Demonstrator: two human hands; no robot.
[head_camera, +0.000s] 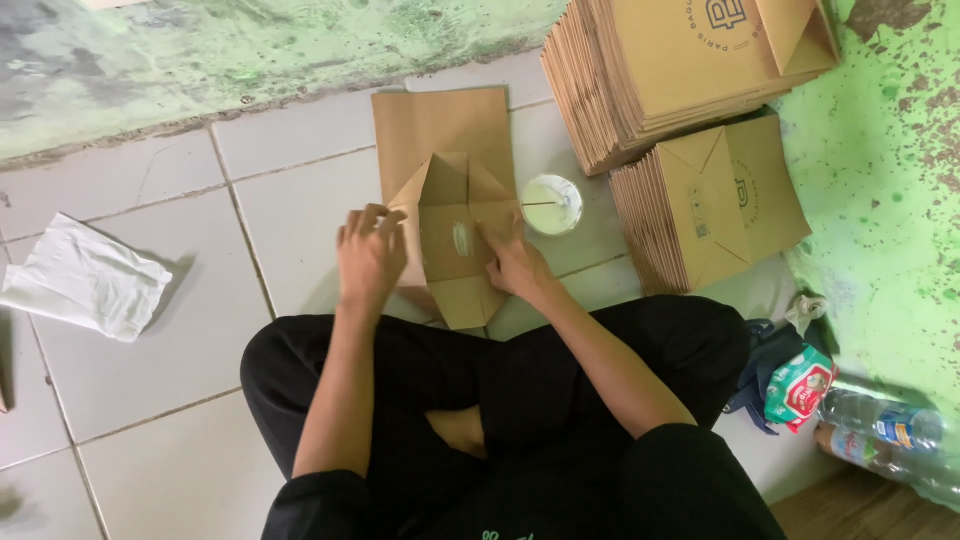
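A flat brown paper bag lies on the white tiled floor in front of my crossed legs, its bottom end spread into folded flaps. My left hand grips the left flap, fingers curled over its edge. My right hand presses on the right flap, fingers flat on the paper. A whitish smear of glue shows in the middle of the folded bottom. Just right of the bag stands a small round cup of white glue with a thin stick across it.
Two stacks of finished brown bags sit at the right, a tall one at the back and a shorter one nearer. A crumpled white cloth lies at left. Plastic bottles and a small packet rest by the green wall.
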